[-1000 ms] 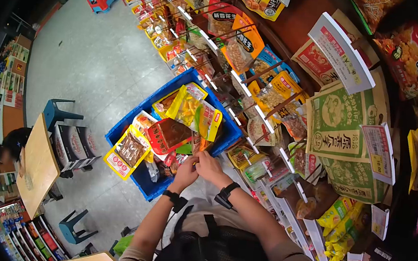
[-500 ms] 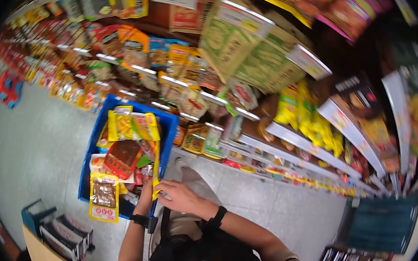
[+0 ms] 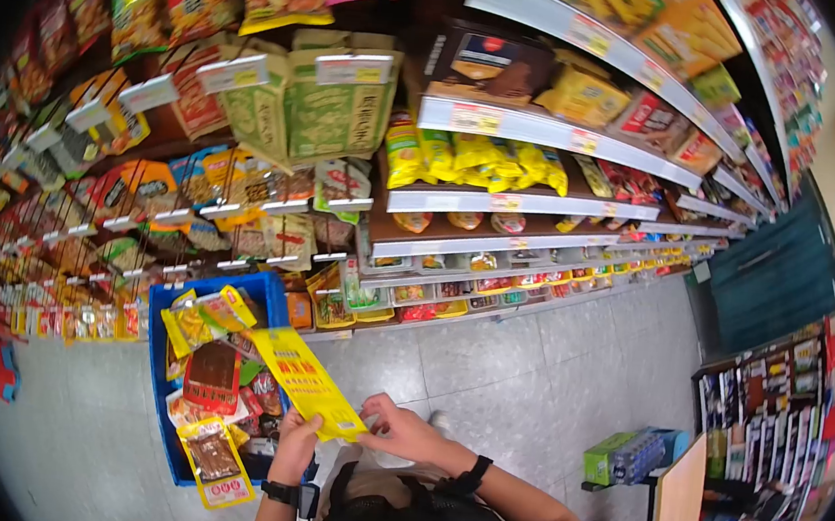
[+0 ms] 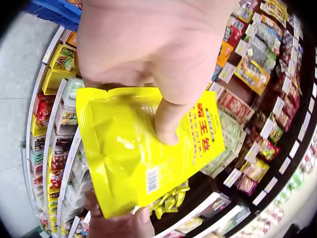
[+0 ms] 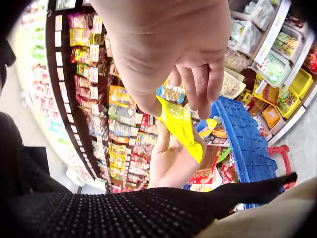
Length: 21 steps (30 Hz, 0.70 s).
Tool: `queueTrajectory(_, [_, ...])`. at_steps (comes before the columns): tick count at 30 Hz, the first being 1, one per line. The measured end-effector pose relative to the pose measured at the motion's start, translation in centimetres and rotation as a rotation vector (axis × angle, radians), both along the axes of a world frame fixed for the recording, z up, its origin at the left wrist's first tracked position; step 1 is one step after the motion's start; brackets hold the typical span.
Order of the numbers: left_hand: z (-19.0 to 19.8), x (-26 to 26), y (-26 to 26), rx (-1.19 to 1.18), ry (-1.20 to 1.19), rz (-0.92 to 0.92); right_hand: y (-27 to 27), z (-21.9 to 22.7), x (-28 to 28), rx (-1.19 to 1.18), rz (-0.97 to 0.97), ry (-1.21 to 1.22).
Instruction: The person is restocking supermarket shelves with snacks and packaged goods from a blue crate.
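Observation:
A flat, bright yellow snack packet (image 3: 305, 380) is held up over the right side of a blue crate (image 3: 276, 297). My left hand (image 3: 298, 440) grips its near left edge, the thumb (image 4: 168, 126) lying across the printed face. At the near right corner, my right hand (image 3: 406, 430) pinches the packet's edge. Red and orange lettering and a barcode show on the face in the left wrist view. Inside the crate lie a red packet (image 3: 212, 376), a yellow packet (image 3: 201, 320) and other snacks. A yellow-edged packet with brown contents (image 3: 215, 457) overhangs the near rim.
Shelves of hanging snack bags (image 3: 143, 184) run behind the crate. Further right, a tiered shelf holds yellow bags (image 3: 477, 163) and boxes. A wooden table (image 3: 677, 512) with a green pack (image 3: 615, 455) beside it stands at the right. Tiled floor (image 3: 506, 380) lies between.
The head view has swung right, so the crate appears lower left. The yellow packet, edge-on between both hands half a second ago, now shows its broad face outside the crate's right side.

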<state>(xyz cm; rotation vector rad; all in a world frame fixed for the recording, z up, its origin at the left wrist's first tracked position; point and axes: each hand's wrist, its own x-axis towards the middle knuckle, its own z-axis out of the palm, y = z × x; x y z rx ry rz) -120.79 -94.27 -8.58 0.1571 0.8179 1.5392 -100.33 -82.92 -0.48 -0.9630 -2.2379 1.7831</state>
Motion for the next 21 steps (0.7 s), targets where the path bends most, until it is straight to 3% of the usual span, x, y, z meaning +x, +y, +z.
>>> queueTrajectory(3, [1.0, 2.4, 1.9, -0.012, 0.097, -0.114, 0.1, 0.2, 3.2, -0.021, -0.064, -0.019])
queueTrajectory(5, [1.4, 4.2, 3.1, -0.03, 0.261, -0.413, 0.0, 1.0, 5.3, -0.02, -0.085, -0.081])
queueTrajectory(6, [1.7, 5.4, 3.9, -0.024, 0.327, -0.476, -0.3, -1.0, 6.9, -0.05, -0.07, -0.012])
queueTrajectory(10, [3.7, 10.8, 6.9, -0.004, 0.403, -0.635, -0.5, -1.0, 12.2, 0.024, -0.224, 0.103])
queueTrajectory(16, [5.4, 20.2, 10.2, 0.13, 0.629, -0.697, 0.1, 1.1, 22.6, -0.099, -0.449, 0.099])
queueTrajectory(18, [7.1, 23.3, 11.0, 0.157, 0.693, -0.69, -0.3, 1.0, 25.6, -0.224, -0.683, 0.258])
queueTrajectory(21, [9.7, 28.2, 11.6, 0.177, 0.787, -0.67, -0.2, 1.0, 30.0, -0.289, -0.691, 0.376])
